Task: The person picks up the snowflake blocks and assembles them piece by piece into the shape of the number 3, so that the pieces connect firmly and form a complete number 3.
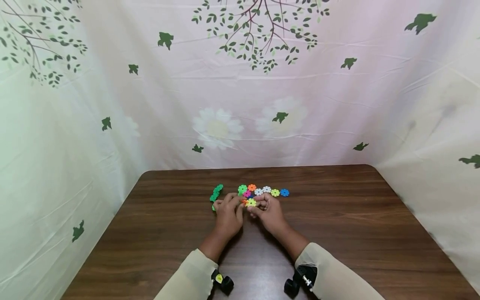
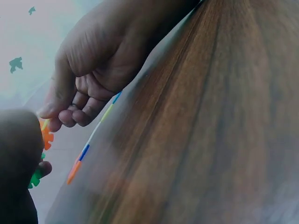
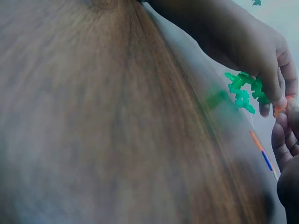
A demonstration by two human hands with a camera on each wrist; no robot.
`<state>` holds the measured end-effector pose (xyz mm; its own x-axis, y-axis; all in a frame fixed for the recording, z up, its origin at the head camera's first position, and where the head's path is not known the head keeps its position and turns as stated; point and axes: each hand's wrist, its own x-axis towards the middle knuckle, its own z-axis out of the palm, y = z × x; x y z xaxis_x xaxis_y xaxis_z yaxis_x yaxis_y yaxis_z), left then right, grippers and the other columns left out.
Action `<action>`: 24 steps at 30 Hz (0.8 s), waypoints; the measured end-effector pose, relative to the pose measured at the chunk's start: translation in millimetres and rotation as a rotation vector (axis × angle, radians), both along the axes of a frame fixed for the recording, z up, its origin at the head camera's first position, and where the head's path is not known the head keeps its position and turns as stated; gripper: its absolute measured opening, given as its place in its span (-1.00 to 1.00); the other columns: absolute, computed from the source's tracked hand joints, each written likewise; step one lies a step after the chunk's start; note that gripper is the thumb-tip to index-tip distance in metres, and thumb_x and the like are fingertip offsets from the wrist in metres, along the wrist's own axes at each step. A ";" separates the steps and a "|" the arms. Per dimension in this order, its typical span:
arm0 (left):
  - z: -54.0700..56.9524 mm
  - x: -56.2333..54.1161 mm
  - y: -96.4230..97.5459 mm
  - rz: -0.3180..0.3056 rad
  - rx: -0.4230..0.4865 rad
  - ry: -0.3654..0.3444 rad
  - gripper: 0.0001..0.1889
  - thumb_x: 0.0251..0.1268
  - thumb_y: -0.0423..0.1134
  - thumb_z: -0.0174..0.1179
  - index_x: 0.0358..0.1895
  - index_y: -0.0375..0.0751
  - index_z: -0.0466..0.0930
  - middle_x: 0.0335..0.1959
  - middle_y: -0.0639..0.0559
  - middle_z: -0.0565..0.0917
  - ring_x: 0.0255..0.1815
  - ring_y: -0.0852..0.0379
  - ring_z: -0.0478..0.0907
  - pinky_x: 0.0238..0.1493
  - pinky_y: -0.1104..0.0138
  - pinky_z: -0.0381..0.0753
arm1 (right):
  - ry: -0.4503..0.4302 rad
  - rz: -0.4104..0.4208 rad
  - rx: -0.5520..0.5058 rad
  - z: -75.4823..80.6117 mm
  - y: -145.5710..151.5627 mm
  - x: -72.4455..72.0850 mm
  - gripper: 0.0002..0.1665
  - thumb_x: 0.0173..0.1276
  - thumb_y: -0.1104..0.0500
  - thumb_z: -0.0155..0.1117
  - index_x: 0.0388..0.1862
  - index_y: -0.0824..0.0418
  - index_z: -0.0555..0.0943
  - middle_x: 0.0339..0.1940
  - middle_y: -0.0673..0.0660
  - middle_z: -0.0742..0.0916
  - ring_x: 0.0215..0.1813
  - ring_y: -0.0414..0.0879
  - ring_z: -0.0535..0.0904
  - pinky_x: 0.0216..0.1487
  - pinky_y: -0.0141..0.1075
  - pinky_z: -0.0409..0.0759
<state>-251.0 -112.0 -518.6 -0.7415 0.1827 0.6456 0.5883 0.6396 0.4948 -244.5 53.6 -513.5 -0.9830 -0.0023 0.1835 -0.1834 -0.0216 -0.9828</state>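
Observation:
My left hand (image 1: 228, 214) pinches an orange notched flower disc (image 3: 280, 108), over the table's far half. Facing it, my right hand (image 1: 271, 212) grips a yellow flower disc (image 1: 251, 202) between thumb and fingers. The two discs touch; whether their slots are joined is hidden by the fingers. A chain of green flower discs (image 1: 216, 193) runs out beside the left hand, and in the right wrist view it hangs raised by those fingers (image 3: 264, 84). Its link to the orange disc cannot be made out.
Loose flower discs lie just beyond the hands: a green one (image 1: 242, 188), an orange one (image 1: 252, 187), a pink one (image 1: 246, 193), two white ones (image 1: 266, 189), a yellow one (image 1: 275, 192) and a blue one (image 1: 285, 192). The brown wooden table (image 1: 356, 225) ends at a printed curtain (image 1: 247, 91).

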 end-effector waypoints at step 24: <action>-2.7 -1.7 -8.8 -0.009 -0.047 -0.110 -0.62 0.31 -0.06 0.54 0.13 -0.11 0.82 0.14 -0.25 0.64 0.13 -0.19 0.63 0.05 -0.04 0.07 | 0.117 -0.105 0.285 -11.8 7.0 -12.2 -0.68 0.28 0.58 0.50 0.01 0.49 0.69 -0.17 0.37 0.76 -0.16 -0.04 0.67 -0.18 -0.47 0.65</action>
